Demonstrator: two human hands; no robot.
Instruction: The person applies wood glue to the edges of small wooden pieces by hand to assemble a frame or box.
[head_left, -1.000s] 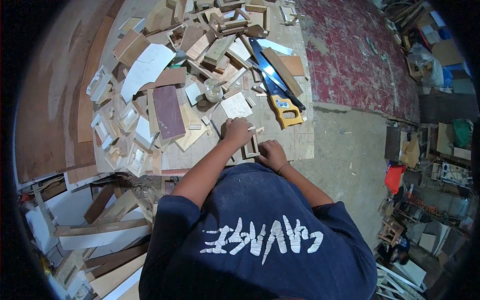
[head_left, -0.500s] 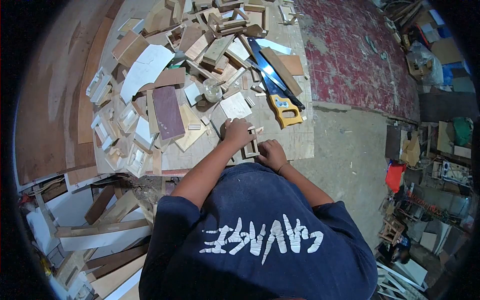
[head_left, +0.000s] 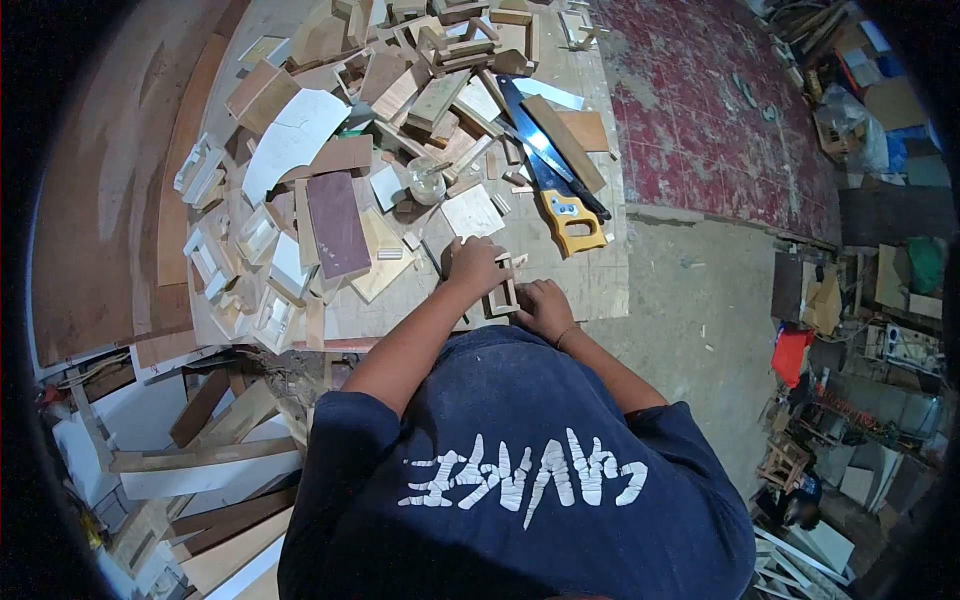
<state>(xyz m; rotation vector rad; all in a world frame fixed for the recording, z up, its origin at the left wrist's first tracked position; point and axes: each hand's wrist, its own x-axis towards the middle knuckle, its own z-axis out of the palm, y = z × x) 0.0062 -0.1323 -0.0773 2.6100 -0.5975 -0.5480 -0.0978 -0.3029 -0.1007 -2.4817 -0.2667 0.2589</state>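
Observation:
A small open wooden frame (head_left: pixel 503 299) stands on the workbench near its front edge, close to my chest. My left hand (head_left: pixel 474 264) is closed over its far end and left side. At the frame's right side, my right hand (head_left: pixel 545 308) has its fingers curled against the near part; the fingertips are partly hidden. A thin dark stick (head_left: pixel 431 258) lies just left of my left hand. Past the knuckles is a pale square of wood (head_left: pixel 472 212) beside a clear jar (head_left: pixel 426 182) with a stick across it.
A yellow-handled handsaw (head_left: pixel 573 222) lies at the right of the bench (head_left: pixel 600 285), beside a brown wood strip (head_left: pixel 562 142). Small wooden boxes and offcuts pile up at the back and left, with a dark purplish board (head_left: pixel 338 226) among them. Scrap boards (head_left: pixel 205 460) fill the lower left.
Both hands stay at the wooden frame with almost no visible movement. The whole view has shifted very slightly.

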